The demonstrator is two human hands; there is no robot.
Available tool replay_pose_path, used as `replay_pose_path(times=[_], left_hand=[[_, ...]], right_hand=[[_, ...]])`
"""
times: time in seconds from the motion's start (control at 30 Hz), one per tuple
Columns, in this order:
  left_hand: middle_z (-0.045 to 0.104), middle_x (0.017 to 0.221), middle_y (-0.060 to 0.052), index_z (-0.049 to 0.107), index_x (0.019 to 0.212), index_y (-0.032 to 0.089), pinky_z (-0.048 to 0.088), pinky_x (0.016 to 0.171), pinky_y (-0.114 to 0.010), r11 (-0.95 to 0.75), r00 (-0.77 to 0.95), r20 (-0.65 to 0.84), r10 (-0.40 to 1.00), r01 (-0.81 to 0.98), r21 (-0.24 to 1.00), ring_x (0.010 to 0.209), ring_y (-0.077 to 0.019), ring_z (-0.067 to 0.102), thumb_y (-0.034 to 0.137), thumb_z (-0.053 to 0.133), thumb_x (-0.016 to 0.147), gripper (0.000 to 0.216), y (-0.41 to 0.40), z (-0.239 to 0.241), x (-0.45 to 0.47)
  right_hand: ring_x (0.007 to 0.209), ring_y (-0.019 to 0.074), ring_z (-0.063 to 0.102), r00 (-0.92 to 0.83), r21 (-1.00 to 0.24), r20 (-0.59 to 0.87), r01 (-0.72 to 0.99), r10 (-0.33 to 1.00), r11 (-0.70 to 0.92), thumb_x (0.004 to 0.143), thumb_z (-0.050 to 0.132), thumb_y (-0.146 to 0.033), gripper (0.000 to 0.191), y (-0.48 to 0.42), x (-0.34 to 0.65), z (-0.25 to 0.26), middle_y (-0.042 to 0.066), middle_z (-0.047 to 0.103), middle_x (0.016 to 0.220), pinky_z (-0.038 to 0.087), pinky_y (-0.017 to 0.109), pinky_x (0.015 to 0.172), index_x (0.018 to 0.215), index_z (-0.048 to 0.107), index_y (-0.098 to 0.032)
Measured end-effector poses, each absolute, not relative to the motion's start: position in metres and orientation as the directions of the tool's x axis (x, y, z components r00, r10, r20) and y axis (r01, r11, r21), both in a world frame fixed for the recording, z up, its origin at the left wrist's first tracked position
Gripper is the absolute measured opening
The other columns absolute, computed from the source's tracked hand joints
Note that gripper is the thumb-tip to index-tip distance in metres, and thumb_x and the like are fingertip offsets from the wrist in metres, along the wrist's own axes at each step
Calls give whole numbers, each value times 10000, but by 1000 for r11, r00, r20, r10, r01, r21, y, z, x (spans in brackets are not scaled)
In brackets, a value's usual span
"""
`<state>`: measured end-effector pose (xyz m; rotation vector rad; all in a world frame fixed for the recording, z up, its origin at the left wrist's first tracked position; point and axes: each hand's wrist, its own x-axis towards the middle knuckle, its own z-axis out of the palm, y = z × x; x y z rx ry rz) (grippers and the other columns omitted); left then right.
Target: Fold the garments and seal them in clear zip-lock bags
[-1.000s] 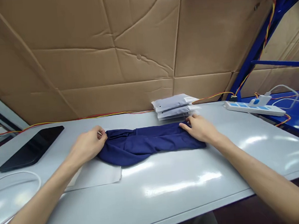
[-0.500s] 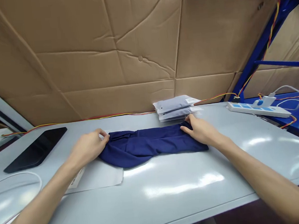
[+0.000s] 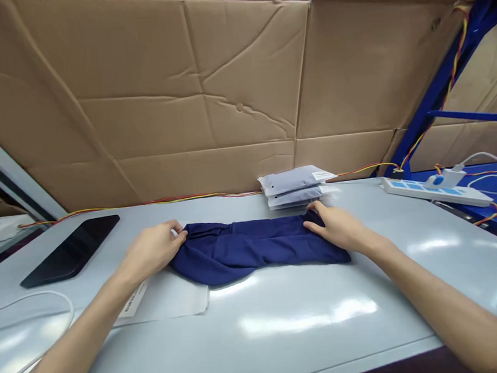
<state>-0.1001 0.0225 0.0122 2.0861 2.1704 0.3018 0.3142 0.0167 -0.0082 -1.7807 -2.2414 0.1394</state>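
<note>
Left hand (image 3: 152,254) pinches one navy garment (image 3: 254,251), right hand (image 3: 338,229) lies spread on it; three packets (image 3: 295,186) behind.

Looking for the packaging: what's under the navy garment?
The navy garment overlaps a labelled white flat sheet on the grey table; the rest beneath the garment is covered and cannot be seen.

A pale grey table (image 3: 287,334) spans the lower frame. On it lie a black tablet (image 3: 70,251) and white cable (image 3: 23,297) at left, a white plastic sheet (image 3: 167,304) partly under a navy cloth (image 3: 254,250) at centre, stacked grey packets (image 3: 295,187) behind, and a power strip (image 3: 436,191) at right.
</note>
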Motion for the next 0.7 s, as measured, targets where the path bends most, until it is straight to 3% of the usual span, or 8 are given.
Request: replay_pose_path(times=[0.53,0.7], left_hand=[[700,696,-18,589,913,255,396,636,-326,39,-57,69,996,972,233,731,-264,662,465,415,915,273,22,17,-100],[651,575,0,599,862,253,391,618,-326,37,-63,72,995,948,316,621,-250,632,487,440,869,283,20,26,-96]], right_hand=[[1125,325,694,-312,-217,163,914,936,343,970,514,-478,488,18,314,-11,153,701,1303,559,449,914,1355,568,-183],[1130,324,692,-271,-249,152,920,951,302,967,524,-461,455,19,313,-12,145,714,1278,557,432,901,1333,567,-195]])
